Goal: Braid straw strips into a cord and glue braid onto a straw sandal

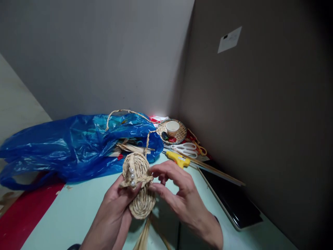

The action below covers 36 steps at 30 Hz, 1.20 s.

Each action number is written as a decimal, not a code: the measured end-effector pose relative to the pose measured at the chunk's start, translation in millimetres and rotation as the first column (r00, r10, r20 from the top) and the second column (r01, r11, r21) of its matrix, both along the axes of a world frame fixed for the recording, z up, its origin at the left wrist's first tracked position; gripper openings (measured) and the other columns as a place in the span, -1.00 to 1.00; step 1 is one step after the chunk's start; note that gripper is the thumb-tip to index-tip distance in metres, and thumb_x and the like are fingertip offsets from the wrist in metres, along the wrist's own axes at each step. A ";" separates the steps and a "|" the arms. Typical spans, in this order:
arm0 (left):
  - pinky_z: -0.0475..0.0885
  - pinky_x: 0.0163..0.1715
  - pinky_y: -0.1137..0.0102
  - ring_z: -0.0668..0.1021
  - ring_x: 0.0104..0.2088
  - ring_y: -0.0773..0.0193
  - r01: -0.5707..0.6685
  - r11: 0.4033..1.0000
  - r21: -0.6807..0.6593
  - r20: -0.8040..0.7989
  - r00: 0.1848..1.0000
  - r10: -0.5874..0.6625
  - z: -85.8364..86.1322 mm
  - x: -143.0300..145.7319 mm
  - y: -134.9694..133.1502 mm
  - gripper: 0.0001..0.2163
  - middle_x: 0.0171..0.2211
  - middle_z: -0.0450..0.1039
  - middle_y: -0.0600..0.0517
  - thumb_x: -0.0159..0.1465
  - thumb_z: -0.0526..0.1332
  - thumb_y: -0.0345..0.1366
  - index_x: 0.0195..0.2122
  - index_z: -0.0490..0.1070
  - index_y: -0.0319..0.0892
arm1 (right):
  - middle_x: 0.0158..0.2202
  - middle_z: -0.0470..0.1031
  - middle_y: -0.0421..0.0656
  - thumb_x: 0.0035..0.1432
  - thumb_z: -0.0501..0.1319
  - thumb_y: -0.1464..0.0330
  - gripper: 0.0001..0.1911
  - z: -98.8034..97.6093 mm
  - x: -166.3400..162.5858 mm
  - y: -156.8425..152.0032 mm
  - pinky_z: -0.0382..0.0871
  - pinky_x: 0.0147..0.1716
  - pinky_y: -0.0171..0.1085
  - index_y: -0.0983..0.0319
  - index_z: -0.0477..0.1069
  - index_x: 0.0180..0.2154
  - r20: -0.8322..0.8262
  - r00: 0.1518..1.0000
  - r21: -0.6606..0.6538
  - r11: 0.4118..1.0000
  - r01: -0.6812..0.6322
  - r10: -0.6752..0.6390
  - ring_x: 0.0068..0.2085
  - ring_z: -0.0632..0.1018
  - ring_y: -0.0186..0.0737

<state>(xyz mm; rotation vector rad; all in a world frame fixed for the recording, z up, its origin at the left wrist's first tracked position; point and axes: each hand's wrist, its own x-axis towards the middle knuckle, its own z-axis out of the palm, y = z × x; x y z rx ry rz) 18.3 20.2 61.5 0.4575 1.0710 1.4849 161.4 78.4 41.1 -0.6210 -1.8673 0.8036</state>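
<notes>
A small woven straw slipper (142, 201), shaped like a sole with a narrow waist, is held upright over the table. Across its upper half runs a straw strap with several white pearl beads (132, 177). My left hand (116, 205) grips it from the left, thumb on the front by the waist, other fingers hidden behind. At the right edge, the thumb and forefinger of my right hand (179, 194) close around the strap's end. A twisted straw cord (147, 140) rises from the slipper's top. Loose straw strands (143, 236) hang below.
A blue plastic bag (78, 146) with straw spilling out lies at the left. Behind stand a woven tray (182, 136) with a white cup (172, 127), white-handled scissors (186, 149) and a yellow glue gun (178, 159). A black tablet-like slab (234, 205) lies right, beside the wall.
</notes>
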 end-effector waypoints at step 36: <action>0.31 0.02 0.57 0.56 -0.04 0.22 0.542 0.791 0.286 -0.957 0.118 0.265 -44.9 -47.8 -2.5 -0.58 -0.02 0.56 0.12 0.27 0.21 -0.40 0.09 0.45 0.23 | -0.47 0.35 -0.29 0.13 0.11 0.46 -0.93 -31.0 -10.9 0.9 0.25 -0.44 -0.40 0.21 0.31 -0.30 0.311 0.908 -0.330 0.928 -0.173 0.279 -0.47 0.37 -0.35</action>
